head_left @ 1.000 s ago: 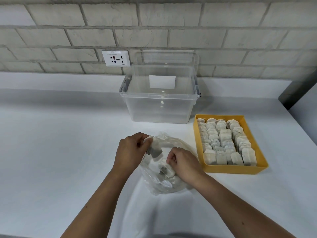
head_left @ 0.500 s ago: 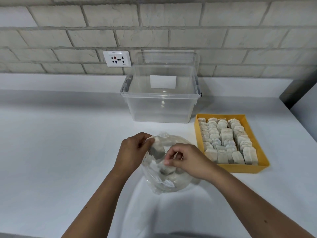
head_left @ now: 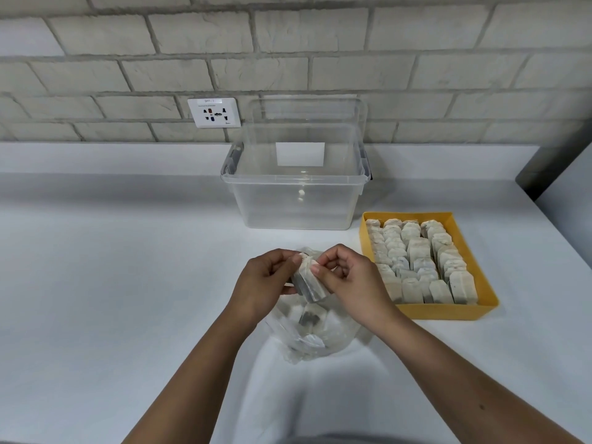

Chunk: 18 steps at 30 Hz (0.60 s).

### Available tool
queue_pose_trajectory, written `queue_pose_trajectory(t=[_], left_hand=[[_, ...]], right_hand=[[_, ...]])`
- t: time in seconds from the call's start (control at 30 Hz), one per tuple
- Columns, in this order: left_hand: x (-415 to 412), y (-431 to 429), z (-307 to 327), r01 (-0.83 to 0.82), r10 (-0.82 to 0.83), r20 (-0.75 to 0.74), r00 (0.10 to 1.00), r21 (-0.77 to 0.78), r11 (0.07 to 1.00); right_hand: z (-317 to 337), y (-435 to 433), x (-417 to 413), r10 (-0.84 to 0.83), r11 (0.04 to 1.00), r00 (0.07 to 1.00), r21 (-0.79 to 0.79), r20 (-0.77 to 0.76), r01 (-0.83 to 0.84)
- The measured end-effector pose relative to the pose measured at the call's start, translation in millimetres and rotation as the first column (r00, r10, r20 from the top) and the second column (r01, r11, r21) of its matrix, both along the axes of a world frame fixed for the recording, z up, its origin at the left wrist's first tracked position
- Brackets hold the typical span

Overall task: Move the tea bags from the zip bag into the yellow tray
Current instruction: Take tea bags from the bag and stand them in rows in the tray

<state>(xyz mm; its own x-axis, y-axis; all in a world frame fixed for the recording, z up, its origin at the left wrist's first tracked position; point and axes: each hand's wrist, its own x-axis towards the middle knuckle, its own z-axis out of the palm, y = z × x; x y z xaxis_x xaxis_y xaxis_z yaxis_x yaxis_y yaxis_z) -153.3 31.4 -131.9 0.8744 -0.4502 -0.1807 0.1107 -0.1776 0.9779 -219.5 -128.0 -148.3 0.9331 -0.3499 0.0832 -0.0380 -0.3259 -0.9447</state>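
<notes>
Both bare hands meet over the crumpled clear plastic zip bag (head_left: 315,334), which sits slumped on the smooth white table (head_left: 112,299) with its soft film wrinkled and cloudy. The left hand (head_left: 266,283) and the right hand (head_left: 350,278) each pinch the top of a small stack of flat, papery off-white tea bags (head_left: 309,282), thumbs and forefingers closed on the folded upper edge, so the stack hangs just above the bag's mouth. The sachets are rectangular with clipped shoulders, and dark tea shows grey through the thin paper. At least one more tea bag (head_left: 308,317) lies inside the zip bag, blurred by the plastic.

Just to the right, apart from the hands, stands the shallow rectangular yellow plastic tray (head_left: 448,310), matte and straight-walled, packed with rows of the same pale sachets standing on edge and leaning against one another. Behind, near the wall, is a deep transparent plastic storage tub (head_left: 296,200) with a rolled rim. A white wall socket plate (head_left: 214,112) is set in the rough grey-white brick wall (head_left: 416,75).
</notes>
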Motion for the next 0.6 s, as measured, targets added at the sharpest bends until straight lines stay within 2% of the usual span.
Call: queue_pose_trajectory(t=[0.13, 0.2, 0.27, 0.37, 0.4, 0.47, 0.53, 0.6], left_hand=[[-4, -3, 4, -0.044, 0.035, -0.108, 0.994, -0.084, 0.996], [-4, -3, 3, -0.037, 0.029, -0.113, 0.993, -0.063, 0.997], [-4, -2, 0, -0.027, 0.027, -0.063, 0.998, 0.000, 1.000], [-2, 1, -5, -0.102, 0.095, 0.084, 0.992, 0.082, 0.991], [-1, 3, -6, -0.144, 0.128, 0.136, 0.982, 0.116, 0.983], [1, 5, -5, -0.220, 0.186, 0.200, 0.962, 0.162, 0.962], [3, 6, -5, -0.245, 0.212, 0.190, 0.959, 0.170, 0.955], [3, 7, -6, -0.238, 0.212, 0.170, 0.962, 0.155, 0.959]], right_hand=[[1, 2, 3, -0.052, 0.999, 0.997, -0.009, 0.048, 0.053], [2, 2, 4, -0.062, 0.998, 0.996, 0.016, 0.067, 0.061], [2, 2, 4, -0.044, 0.997, 0.997, 0.061, 0.065, 0.040], [-1, 2, 3, -0.051, 0.996, 0.998, 0.081, 0.029, 0.049], [-2, 2, 3, -0.065, 0.998, 0.998, 0.017, -0.017, 0.065], [-5, 1, 1, -0.039, 0.964, 0.981, -0.267, -0.190, -0.014], [-8, 6, 0, 0.017, 0.831, 0.911, -0.501, -0.411, -0.242], [-12, 15, -1, 0.008, 0.693, 0.826, -0.593, -0.563, -0.411]])
